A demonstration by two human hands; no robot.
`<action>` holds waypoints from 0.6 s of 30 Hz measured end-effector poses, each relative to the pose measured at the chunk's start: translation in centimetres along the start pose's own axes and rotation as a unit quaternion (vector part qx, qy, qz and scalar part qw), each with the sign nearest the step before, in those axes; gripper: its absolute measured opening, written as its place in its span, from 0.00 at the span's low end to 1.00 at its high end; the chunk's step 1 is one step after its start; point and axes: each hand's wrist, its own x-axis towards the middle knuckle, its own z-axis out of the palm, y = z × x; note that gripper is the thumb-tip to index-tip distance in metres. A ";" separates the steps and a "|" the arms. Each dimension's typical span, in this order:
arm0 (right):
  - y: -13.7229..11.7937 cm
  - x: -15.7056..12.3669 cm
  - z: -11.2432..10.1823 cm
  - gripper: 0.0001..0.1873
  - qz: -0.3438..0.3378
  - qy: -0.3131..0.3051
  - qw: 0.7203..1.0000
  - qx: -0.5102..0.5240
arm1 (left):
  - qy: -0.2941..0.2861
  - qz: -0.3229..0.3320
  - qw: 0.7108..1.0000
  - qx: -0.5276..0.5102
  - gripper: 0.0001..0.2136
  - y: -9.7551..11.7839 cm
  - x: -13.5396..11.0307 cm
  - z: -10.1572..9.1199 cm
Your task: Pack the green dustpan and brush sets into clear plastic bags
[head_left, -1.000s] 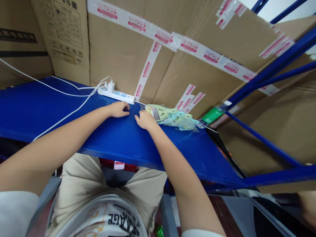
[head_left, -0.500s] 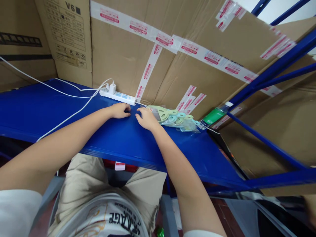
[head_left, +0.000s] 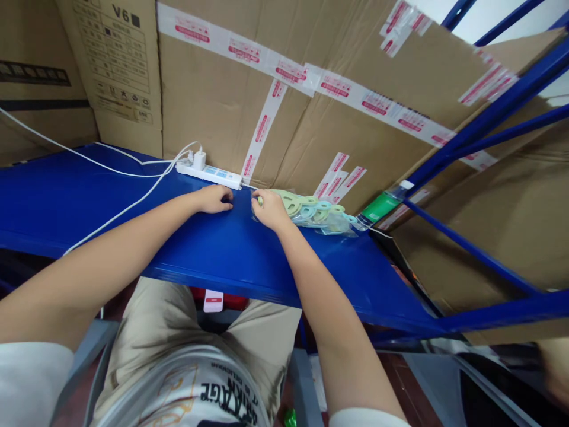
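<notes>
My right hand (head_left: 268,207) rests on the near end of a pile of pastel green and blue plastic pieces in clear bags (head_left: 316,212) lying on the blue shelf (head_left: 213,243). Its fingers curl over the end of the top piece. My left hand (head_left: 214,198) lies just to the left, knuckles up, fingers curled against the shelf surface with nothing visible in them. Both forearms reach forward over the shelf's front edge.
A white power strip (head_left: 208,172) with a plugged-in charger and white cables (head_left: 124,201) lies behind my left hand. Large taped cardboard boxes (head_left: 311,107) stand along the back. A green-labelled bottle (head_left: 381,206) lies at the right by blue rack struts (head_left: 475,252).
My right hand has slid forward and to the right onto the end of the plastic pile. My left hand has stayed almost where it was.
</notes>
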 end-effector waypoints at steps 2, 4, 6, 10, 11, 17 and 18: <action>0.2 0.1 0.3 0.12 -0.005 0.011 1.000 0.008 | 0.002 -0.001 1.000 0.009 0.18 0.0 0.0 0.0; 0.5 0.2 0.6 0.11 -0.012 0.020 1.000 0.015 | 0.003 0.002 1.000 0.014 0.18 -0.1 0.1 0.1; 0.8 0.3 0.7 0.11 -0.019 0.030 0.999 0.019 | 0.001 0.009 1.000 0.017 0.18 -0.3 0.2 0.1; 1.7 0.5 0.0 0.12 0.001 0.056 0.998 0.015 | -0.003 0.021 1.000 0.020 0.18 -0.5 0.4 0.2; 2.0 0.5 -0.4 0.12 0.015 0.064 0.998 0.010 | -0.005 0.022 1.000 0.020 0.18 -0.6 0.4 0.2; 4.1 0.3 -3.0 0.15 0.152 0.099 0.982 -0.045 | -0.008 0.026 1.000 0.014 0.19 -0.7 0.4 0.0; 4.4 0.2 -3.2 0.15 0.174 0.104 0.978 -0.056 | -0.009 0.026 1.000 0.014 0.19 -0.6 0.4 0.0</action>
